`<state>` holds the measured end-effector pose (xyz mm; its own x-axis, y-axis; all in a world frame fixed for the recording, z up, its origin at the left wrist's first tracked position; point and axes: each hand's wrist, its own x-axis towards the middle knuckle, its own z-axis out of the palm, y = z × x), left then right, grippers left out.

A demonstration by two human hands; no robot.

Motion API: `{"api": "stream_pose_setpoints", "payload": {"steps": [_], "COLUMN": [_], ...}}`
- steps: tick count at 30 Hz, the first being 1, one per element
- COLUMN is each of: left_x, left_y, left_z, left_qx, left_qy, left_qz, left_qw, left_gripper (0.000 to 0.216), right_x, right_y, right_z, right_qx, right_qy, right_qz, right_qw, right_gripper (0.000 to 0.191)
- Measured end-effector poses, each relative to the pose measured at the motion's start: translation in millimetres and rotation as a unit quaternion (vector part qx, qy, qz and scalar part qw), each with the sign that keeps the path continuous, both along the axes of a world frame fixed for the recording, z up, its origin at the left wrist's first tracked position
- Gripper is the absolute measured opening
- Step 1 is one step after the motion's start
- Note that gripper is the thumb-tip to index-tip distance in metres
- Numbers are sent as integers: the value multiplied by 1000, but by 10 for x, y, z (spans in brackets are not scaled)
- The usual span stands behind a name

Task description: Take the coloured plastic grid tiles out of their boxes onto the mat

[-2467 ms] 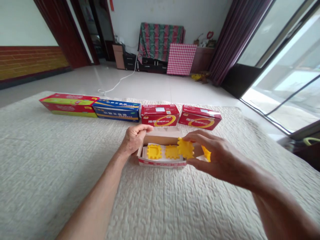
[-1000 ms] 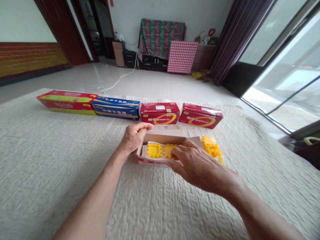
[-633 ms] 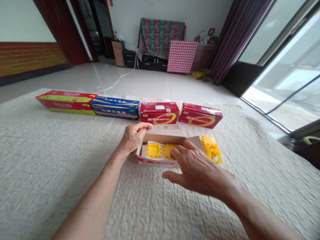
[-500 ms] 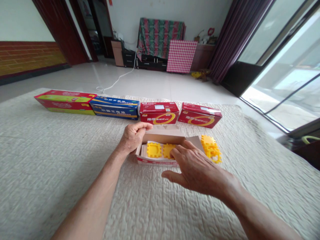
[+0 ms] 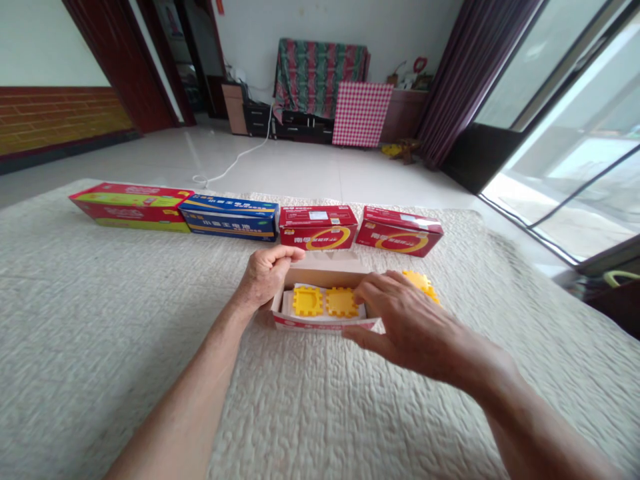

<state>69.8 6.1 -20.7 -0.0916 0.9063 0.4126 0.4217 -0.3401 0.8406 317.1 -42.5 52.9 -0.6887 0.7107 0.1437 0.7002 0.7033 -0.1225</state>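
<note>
An open cardboard box (image 5: 325, 325), red and white outside, sits on the quilted cover in front of me. Inside it, two yellow toothed square plastic pieces (image 5: 342, 303) lie side by side on white paper. My left hand (image 5: 269, 272) is closed at the box's back left corner, its fingertips pinching the raised back flap (image 5: 333, 259). Over the right end of the box hovers my right hand (image 5: 407, 321), thumb and fingers apart, with nothing seen in it. More yellow toothed pieces (image 5: 419, 281) lie on the cover to the right, partly hidden behind that hand.
Behind the open box stands a row of closed boxes: a red and green one (image 5: 135, 207), a blue one (image 5: 229, 217), and two red ones, left (image 5: 318, 227) and right (image 5: 399, 231). The pale quilted cover (image 5: 125, 300) spreads beneath everything.
My right hand has moved right, off the right yellow piece, which now shows whole. It now covers more of the loose pieces outside. My left hand stays at the flap.
</note>
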Motion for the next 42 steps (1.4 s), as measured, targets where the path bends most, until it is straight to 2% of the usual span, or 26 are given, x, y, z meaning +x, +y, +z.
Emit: {"api": "stream_pose_setpoints", "payload": {"steps": [2,6,10,13,15,17,20,25,29,35,42], "left_x": [-3,-17,-52,-80,-91,-98,-109,-131,-137,-141,-134], "left_y": [7,13,8,13,15,15,13,19,26,28,24], "left_z": [-4,-18,-40,-55,-58,-58,-62,-84,-94,-99,-80], "left_qx": [0,-1,-14,-28,-34,-37,-39,-38,-44,-43,-35], "left_qy": [1,1,15,23,23,24,26,31,26,23,30], "left_qz": [0,-4,4,7,12,17,16,11,9,5,6], "left_qw": [1000,1000,1000,999,999,999,999,999,999,999,999], "left_gripper": [25,25,24,24,24,23,22,21,21,20,21], "right_x": [153,605,1046,1197,1193,1135,1025,932,925,933,990], "right_y": [53,158,214,235,245,252,258,279,301,323,270], "right_z": [131,277,95,-125,-226,-272,-277,-292,-333,-355,-365], "right_qx": [21,101,64,7,-15,-16,-14,-59,-99,-115,-105], "right_qy": [27,57,-21,-84,-106,-117,-130,-137,-136,-141,-113], "right_qz": [-9,-94,-152,-184,-201,-219,-265,-355,-389,-397,-338], "right_qw": [999,989,986,979,974,968,955,923,906,899,929], "right_gripper": [23,20,23,41,43,36,29,25,24,22,17]}}
